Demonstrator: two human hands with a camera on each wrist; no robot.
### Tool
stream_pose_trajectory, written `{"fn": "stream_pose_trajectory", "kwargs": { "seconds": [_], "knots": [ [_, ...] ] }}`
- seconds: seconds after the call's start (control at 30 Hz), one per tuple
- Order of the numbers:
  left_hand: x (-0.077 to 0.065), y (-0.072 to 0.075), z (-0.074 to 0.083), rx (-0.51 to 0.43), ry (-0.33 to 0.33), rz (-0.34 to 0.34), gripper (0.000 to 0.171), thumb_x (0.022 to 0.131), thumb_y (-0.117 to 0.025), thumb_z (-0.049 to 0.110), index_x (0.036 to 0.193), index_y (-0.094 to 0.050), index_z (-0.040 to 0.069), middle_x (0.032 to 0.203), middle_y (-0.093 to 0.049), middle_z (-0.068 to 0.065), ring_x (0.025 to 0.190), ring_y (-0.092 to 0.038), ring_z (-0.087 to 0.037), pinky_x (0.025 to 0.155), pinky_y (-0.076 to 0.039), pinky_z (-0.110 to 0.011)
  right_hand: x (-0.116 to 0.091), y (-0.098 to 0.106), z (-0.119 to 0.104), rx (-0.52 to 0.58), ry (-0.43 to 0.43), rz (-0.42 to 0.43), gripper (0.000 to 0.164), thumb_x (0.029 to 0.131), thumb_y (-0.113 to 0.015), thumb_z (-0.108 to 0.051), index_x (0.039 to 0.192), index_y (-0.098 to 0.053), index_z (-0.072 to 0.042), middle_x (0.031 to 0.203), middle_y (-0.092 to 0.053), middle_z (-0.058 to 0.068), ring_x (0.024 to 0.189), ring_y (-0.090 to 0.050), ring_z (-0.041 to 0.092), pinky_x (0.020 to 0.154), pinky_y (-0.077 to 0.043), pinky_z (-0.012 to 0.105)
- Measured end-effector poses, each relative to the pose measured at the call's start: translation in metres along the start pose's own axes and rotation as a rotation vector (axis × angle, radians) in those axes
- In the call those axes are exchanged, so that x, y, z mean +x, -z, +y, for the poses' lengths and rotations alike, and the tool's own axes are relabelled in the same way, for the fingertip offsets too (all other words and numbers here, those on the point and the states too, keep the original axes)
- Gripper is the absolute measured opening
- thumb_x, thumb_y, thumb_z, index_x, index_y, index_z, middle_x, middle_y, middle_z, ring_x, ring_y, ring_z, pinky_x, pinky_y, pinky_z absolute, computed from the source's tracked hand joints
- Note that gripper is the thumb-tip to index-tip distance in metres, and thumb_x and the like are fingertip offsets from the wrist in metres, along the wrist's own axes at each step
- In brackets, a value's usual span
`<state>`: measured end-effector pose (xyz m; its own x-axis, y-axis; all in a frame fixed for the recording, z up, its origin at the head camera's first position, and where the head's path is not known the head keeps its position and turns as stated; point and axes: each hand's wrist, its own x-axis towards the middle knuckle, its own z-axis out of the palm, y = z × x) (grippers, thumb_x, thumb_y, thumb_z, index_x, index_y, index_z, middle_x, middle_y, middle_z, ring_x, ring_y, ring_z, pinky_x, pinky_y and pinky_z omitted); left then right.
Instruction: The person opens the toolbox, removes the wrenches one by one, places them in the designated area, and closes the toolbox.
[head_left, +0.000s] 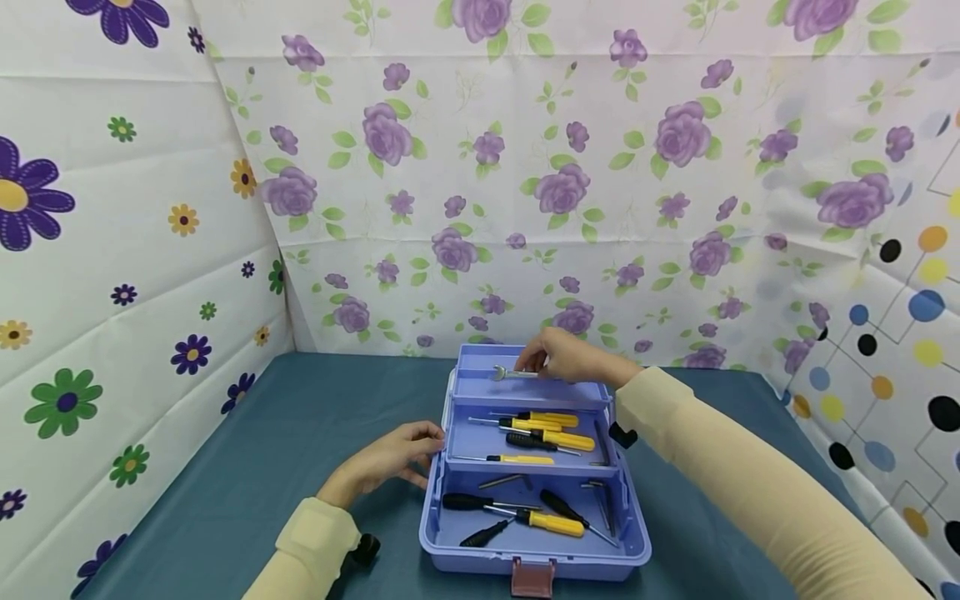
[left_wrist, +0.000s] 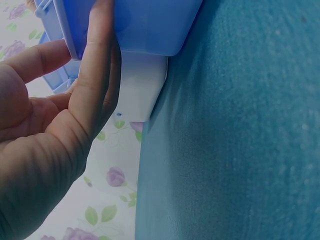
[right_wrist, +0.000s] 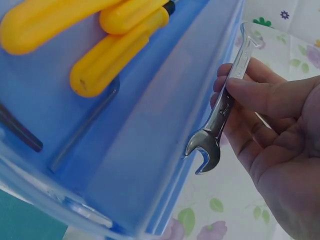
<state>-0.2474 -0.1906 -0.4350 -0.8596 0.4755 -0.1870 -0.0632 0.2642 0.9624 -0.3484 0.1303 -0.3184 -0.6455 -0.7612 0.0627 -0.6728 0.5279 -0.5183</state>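
A blue-violet toolbox (head_left: 536, 554) stands open on the table, its trays stepped up toward the back. Over the uppermost tray (head_left: 480, 358), my right hand (head_left: 566, 357) pinches a silver open-end wrench (right_wrist: 220, 112) between thumb and fingers. The wrench's lower open end hangs near the tray edge in the right wrist view. My left hand (head_left: 397, 458) holds the toolbox's left side, thumb at the rim (left_wrist: 67, 30) and fingers along the wall. Yellow-handled screwdrivers (head_left: 566, 439) and a black one lie in the middle tray.
In the bottom compartment lie black screwdrivers (head_left: 465, 502), a yellow-handled screwdriver (head_left: 551, 523) and hex keys (head_left: 504, 481). A brown latch (head_left: 532, 577) hangs at the toolbox's front. Teal cloth (head_left: 337, 383) covers the table, and flower-patterned sheets (head_left: 450, 167) rise behind and beside it.
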Motion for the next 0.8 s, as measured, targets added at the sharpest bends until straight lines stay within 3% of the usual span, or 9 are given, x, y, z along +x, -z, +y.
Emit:
{"fn": "stream_pose_trajectory", "kwargs": {
  "seconds": [0.23,0.8],
  "knots": [
    [0.0,0.0,-0.001,-0.003,0.001,-0.003,0.035,0.109,-0.056,0.03,0.126,-0.058,-0.001,0.11,-0.064,-0.013,0.089,-0.067,-0.023,0.077,-0.065,-0.043,-0.005,0.008,0.003,0.009,-0.047,0.011,0.034,0.087,-0.066,0.022,0.11,-0.08,0.0,0.101,-0.076,0.009,0.091,-0.069,0.024,0.084,-0.06,0.034],
    [0.0,0.001,-0.001,0.004,-0.002,-0.005,0.035,0.11,-0.056,0.03,0.126,-0.057,0.0,0.11,-0.065,-0.013,0.089,-0.066,-0.023,0.078,-0.065,-0.043,-0.027,0.032,0.015,0.067,-0.031,0.013,0.029,0.092,-0.067,0.015,0.116,-0.078,0.001,0.102,-0.075,0.009,0.09,-0.067,0.022,0.083,-0.06,0.038]
  ]
}}
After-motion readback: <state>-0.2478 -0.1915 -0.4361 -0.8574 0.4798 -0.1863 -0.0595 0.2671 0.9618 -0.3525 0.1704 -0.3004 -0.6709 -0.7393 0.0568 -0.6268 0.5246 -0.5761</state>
